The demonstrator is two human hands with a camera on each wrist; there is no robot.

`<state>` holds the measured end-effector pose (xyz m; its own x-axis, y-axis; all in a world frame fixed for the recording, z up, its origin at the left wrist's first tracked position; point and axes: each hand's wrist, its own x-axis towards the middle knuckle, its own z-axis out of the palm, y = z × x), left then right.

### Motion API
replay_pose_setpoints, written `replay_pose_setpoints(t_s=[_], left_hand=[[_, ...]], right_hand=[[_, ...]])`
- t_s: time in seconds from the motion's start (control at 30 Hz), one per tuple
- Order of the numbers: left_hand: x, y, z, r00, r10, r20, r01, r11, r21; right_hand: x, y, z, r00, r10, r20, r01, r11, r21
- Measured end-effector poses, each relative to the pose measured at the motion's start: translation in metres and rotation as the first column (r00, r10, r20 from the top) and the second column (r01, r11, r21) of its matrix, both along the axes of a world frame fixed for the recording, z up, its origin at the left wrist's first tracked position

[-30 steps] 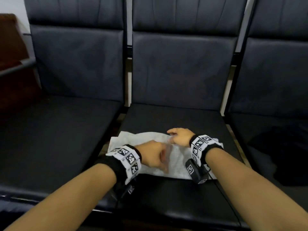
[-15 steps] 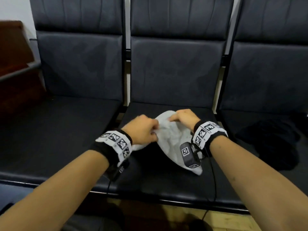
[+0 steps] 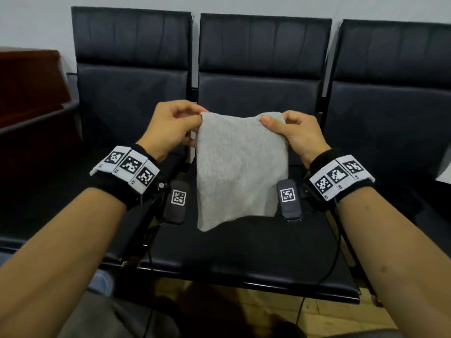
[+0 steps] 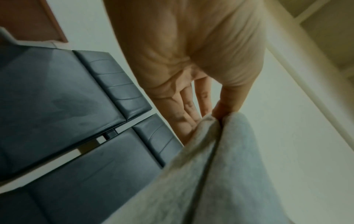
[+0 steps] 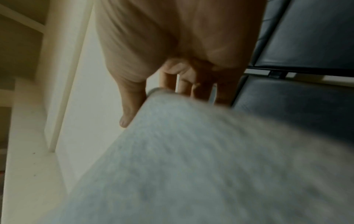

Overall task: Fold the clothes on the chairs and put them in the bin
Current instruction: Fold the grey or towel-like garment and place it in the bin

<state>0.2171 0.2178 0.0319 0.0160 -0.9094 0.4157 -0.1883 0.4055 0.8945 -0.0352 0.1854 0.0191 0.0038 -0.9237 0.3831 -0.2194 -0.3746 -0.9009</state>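
Where raised, both hands (image 3: 170, 125) (image 3: 296, 132) pinching grey cloth (image 3: 240, 167) corners.

Row of black padded chairs (image 3: 244, 252); dark garment (image 3: 415, 206) on right seat.

Even, soft indoor light leaves the head view clear, its edges bowed by the wide lens. Both wrist views are dimmer, and the grey cloth (image 5: 191, 166) blurs close up.

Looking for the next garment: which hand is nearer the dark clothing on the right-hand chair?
Right. The right hand is nearer the dark clothing; the left hand is farther, across the grey cloth.
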Motion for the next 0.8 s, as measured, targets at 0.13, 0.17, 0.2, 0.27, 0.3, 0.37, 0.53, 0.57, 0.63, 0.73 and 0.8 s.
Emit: replay_pose_setpoints(t_s=[0.13,0.17,0.2,0.27,0.3,0.37,0.53,0.57,0.63,0.73,0.8], left_hand=[[-0.004,-0.019,-0.032,0.997,0.04,-0.071,-0.024,0.976,0.215],[-0.005,-0.029,-0.047,0.994,0.054,-0.097,-0.023,0.954,0.3],[-0.005,-0.038,-0.064,0.991,0.059,-0.118,-0.007,0.917,0.4],[-0.006,-0.057,-0.105,0.985,0.033,-0.169,0.08,0.78,0.62],[-0.007,-0.064,-0.125,0.979,0.034,-0.202,0.123,0.691,0.712],[-0.01,-0.076,-0.161,0.971,0.096,-0.22,0.132,0.552,0.823],[-0.008,-0.099,-0.19,0.997,0.076,-0.024,-0.019,0.52,0.854],[-0.009,-0.098,-0.191,1.0,0.013,0.012,-0.017,0.499,0.866],[-0.012,-0.096,-0.196,0.992,-0.077,0.1,-0.049,0.497,0.866],[-0.022,-0.087,-0.205,0.931,-0.166,0.324,-0.147,0.642,0.753],[-0.026,-0.074,-0.205,0.861,-0.166,0.481,-0.219,0.732,0.645]], right_hand=[[0.004,-0.01,-0.027,0.998,-0.041,-0.041,0.046,0.99,0.133],[0.004,-0.018,-0.042,0.995,-0.058,-0.081,0.073,0.979,0.192],[0.004,-0.028,-0.062,0.989,-0.072,-0.129,0.104,0.957,0.271],[0.0,-0.054,-0.115,0.978,-0.071,-0.194,0.153,0.881,0.447],[-0.002,-0.065,-0.143,0.976,-0.057,-0.21,0.161,0.837,0.523],[-0.003,-0.083,-0.191,0.983,-0.015,-0.182,0.125,0.779,0.615],[-0.003,-0.085,-0.203,0.997,-0.027,-0.075,0.073,0.674,0.736],[-0.006,-0.085,-0.2,0.994,-0.018,-0.104,0.091,0.643,0.761],[-0.005,-0.079,-0.191,0.971,0.096,-0.218,0.121,0.588,0.8],[0.008,-0.065,-0.187,0.905,0.245,-0.347,0.148,0.585,0.798],[0.019,-0.055,-0.189,0.925,0.223,-0.308,0.097,0.647,0.756]])
